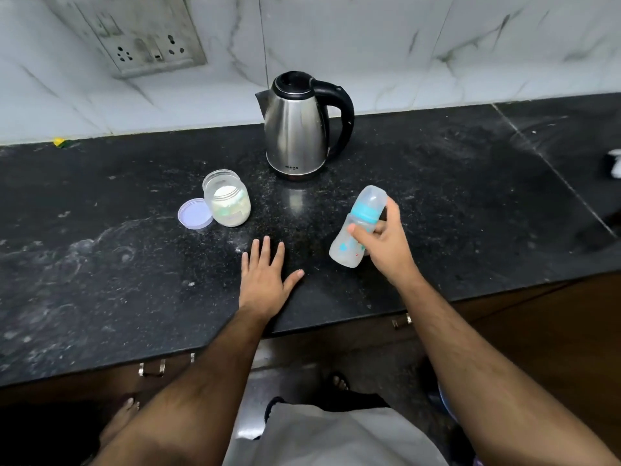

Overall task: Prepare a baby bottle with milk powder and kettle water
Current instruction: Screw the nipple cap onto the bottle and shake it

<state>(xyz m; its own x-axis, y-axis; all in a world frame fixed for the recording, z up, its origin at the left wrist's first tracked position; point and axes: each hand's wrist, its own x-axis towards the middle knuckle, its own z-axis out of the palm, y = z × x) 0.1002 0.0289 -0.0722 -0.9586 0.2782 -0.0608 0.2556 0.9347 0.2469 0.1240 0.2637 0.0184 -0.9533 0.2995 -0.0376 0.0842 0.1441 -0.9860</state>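
Note:
My right hand grips a frosted baby bottle with a turquoise collar and clear cap, tilted with its top toward the back right, held just above the black counter. My left hand rests flat on the counter with straight fingers, left of the bottle. A steel kettle with a black lid and handle stands at the back centre, lid shut. An open clear jar of white milk powder stands left of the kettle, with its pale lilac lid lying beside it.
The black granite counter runs across the view, with its front edge near my arms and cabinet handles below. A marble wall with a socket plate stands behind. A white object lies at the far right edge.

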